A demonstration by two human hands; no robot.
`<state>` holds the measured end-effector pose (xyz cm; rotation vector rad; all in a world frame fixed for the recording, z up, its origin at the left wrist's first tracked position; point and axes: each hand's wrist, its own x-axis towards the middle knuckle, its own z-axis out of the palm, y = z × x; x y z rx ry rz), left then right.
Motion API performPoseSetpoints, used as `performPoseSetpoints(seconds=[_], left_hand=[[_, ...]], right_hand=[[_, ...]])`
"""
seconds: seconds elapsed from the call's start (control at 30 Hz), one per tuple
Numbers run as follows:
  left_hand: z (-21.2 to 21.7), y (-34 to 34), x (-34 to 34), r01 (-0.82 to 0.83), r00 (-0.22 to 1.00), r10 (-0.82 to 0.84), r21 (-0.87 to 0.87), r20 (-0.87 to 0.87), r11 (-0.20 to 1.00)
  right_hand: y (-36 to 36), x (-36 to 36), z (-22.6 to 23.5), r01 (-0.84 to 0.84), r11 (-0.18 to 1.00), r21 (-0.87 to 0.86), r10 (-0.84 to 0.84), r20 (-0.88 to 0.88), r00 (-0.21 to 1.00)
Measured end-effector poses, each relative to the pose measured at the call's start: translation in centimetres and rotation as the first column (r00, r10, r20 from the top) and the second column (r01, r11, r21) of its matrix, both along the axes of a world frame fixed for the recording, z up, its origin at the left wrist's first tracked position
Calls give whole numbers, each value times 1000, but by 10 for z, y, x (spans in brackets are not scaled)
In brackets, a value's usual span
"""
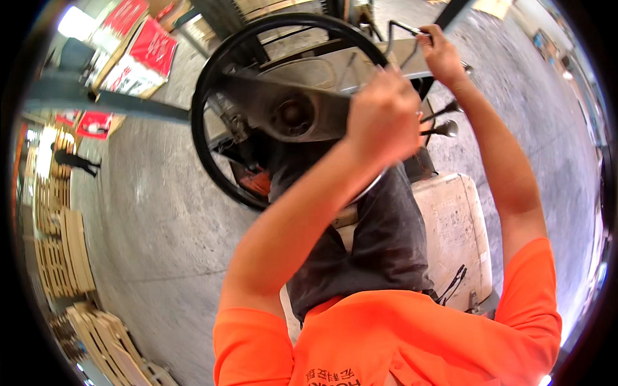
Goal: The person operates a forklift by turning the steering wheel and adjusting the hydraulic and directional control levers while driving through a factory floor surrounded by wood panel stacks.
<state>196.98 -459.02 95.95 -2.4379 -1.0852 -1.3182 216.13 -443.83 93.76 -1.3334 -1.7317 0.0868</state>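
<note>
My left hand reaches across to the right side of a black steering wheel and is closed on its rim; motion blurs the fingers. Farther up and to the right, my right hand is wrapped round the end of a bent metal bar beside the front panel. Below that hand, a pair of levers with dark knobs sticks out to the right of the wheel. My legs in dark trousers are under the wheel.
A scuffed pale cover lies right of my legs. Wooden pallets stand along the left, with more stacked at the lower left. Red and white boxes stand at upper left. A person in dark clothes is on the concrete floor.
</note>
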Motion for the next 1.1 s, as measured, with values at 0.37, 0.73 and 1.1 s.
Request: performPoseSetpoints(seconds=[0.37, 0.73, 1.1], left_hand=[[85, 93, -158, -669, 741, 671, -57, 18, 741], [74, 52, -193, -699, 694, 712, -134, 108, 702], [82, 110, -146, -413, 909, 418, 141, -6, 900]], right_hand=[[-63, 13, -16, 65, 995, -74, -68, -40, 997], [-51, 5, 9, 21, 993, -116, -37, -135, 990], [-35, 5, -1, 65, 993, -103, -71, -60, 996]])
